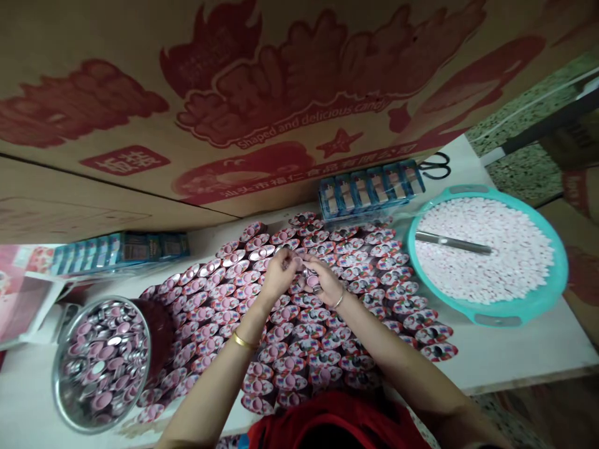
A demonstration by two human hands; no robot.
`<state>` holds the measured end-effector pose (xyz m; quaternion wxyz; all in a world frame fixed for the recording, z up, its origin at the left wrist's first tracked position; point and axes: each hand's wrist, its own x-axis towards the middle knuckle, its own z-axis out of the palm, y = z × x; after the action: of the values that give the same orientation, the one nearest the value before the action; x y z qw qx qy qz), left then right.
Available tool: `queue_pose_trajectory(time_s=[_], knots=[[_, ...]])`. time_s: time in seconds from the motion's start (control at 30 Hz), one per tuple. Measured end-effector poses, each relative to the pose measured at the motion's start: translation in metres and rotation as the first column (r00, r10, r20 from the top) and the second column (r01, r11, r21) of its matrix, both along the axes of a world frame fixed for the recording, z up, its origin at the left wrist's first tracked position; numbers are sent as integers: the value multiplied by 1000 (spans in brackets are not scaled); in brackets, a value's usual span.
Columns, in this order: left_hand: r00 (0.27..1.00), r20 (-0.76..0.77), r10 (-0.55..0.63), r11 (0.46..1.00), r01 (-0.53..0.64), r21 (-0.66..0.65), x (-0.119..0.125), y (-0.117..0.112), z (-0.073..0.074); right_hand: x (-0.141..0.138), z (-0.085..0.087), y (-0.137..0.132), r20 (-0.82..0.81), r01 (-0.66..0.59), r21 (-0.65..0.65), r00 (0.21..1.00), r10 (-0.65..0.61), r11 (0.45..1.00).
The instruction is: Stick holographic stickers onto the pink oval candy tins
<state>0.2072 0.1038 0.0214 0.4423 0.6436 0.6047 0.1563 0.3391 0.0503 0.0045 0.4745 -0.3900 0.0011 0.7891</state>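
Over the middle of the table my left hand (279,275) and my right hand (327,284) meet, fingers close together. The left hand's fingertips pinch a small pink cap. Several pink-lined metal caps (312,280) rest in the curled fingers of my right hand. Beneath both hands stand rows of printed oval containers (286,332). Many on the left and in the middle have a pink cap in the top, while those towards the right show dark openings. To the left, a metal bowl (148,349) is full of loose pink and silver caps.
A teal basin (559,274) of small white pieces stands at the right, with a metal tube (453,243) lying in it. Blue packs (372,187) and scissors (435,166) lie along the back; more blue packs (119,251) sit back left. Large cardboard boxes (281,156) wall off the far side.
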Motion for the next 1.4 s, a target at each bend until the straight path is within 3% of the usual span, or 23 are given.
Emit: queue_pose_trajectory(time_s=[0.1,0.2,0.27,0.37,0.47,0.63,0.7,0.77,0.83,0.9,1.0,1.1,1.23,1.33,1.4], knots=[[992,-111,55,998,-51,40,15,39,-10,3,-3,1,18,36,-14,999,-36,999],[942,-335,4,998,19,67,35,88,-19,12,-5,2,81,103,-56,992,-98,993],[875,-478,-69,997,79,1,48,114,-25,19,-6,1,118,122,-71,986,-113,990],[779,-591,-211,977,155,-146,58,139,-32,27,-6,0,127,120,-83,986,-109,989],[723,-634,-275,961,188,-203,59,150,-36,29,-7,0,91,121,-92,989,-113,988],[690,-675,-260,965,187,-181,57,142,-28,26,-6,5,67,149,-41,987,-146,988],[724,-666,-179,981,179,-69,55,122,-21,26,-5,7,53,181,-18,982,-180,983],[804,-577,-145,975,217,58,51,94,-13,27,-5,7,38,203,-8,979,-202,979],[881,-398,-256,945,315,89,45,62,-5,28,-7,6,39,218,-14,975,-217,976],[887,-230,-400,910,415,18,40,36,1,26,-8,5,62,237,-30,970,-235,971],[882,-193,-430,902,429,-47,37,15,6,22,-10,3,99,254,-51,964,-248,966],[903,-164,-396,918,396,-34,38,15,5,20,-10,2,100,246,-44,965,-241,968],[958,-66,-278,961,276,-33,47,34,-7,25,-11,2,101,261,-47,962,-255,964],[965,-212,-153,987,161,23,58,56,-18,33,-11,1,46,267,-39,963,-265,963],[913,-387,-124,988,148,32,66,73,-23,38,-9,-1,-14,255,-10,967,-256,967]])
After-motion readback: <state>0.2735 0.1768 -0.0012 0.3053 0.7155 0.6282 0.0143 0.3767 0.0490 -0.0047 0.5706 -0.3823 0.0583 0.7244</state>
